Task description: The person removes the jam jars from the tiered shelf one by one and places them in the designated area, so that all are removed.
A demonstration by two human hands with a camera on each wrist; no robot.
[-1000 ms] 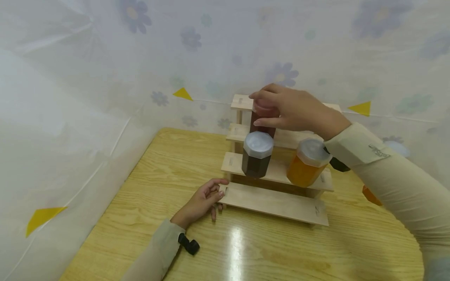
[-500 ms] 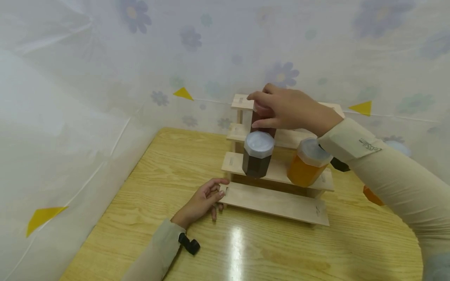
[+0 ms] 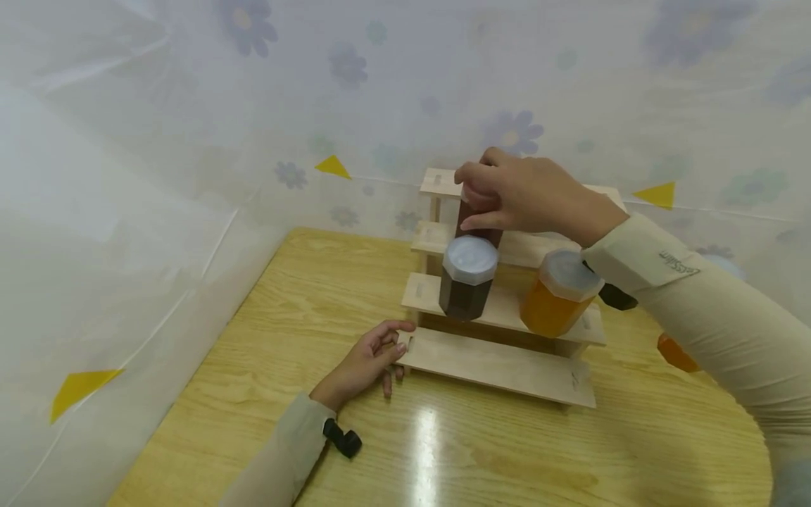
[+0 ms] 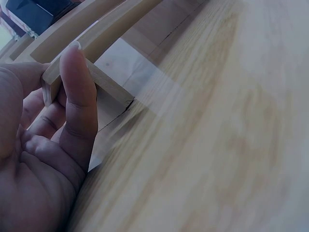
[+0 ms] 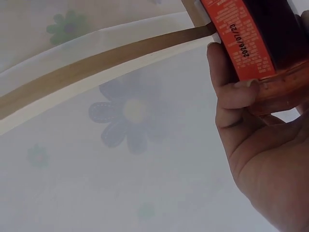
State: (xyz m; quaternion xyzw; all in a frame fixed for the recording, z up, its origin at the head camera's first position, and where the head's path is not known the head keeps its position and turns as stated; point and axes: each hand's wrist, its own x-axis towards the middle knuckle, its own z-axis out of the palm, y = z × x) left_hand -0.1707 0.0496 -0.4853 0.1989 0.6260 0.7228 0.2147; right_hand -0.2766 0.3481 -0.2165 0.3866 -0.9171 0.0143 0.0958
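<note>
A wooden tiered rack point(image 3: 497, 366) stands on the table. At the left end of its lowest shelf, my left hand point(image 3: 361, 362) holds the board, with thumb and fingers around the corner in the left wrist view. My right hand point(image 3: 538, 197) grips a dark jar point(image 3: 470, 211) by its lidded top at the left of the upper tiers. The right wrist view shows this jar's red label point(image 5: 241, 41) with a printed date, and its reddish translucent lid point(image 5: 285, 87) against my fingers. The jar's lower part is hidden behind a dark jar with a clear lid point(image 3: 469, 278).
An amber jar point(image 3: 557, 296) sits on the second shelf's right side. Past my right sleeve, an orange object point(image 3: 678, 352) is partly covered on the table point(image 3: 507, 458). A flowered sheet point(image 3: 380, 91) hangs close behind the rack.
The head view has shifted slightly. Both hands keep the same holds, the right on the dark jar and the left on the rack; the other jars have not moved.
</note>
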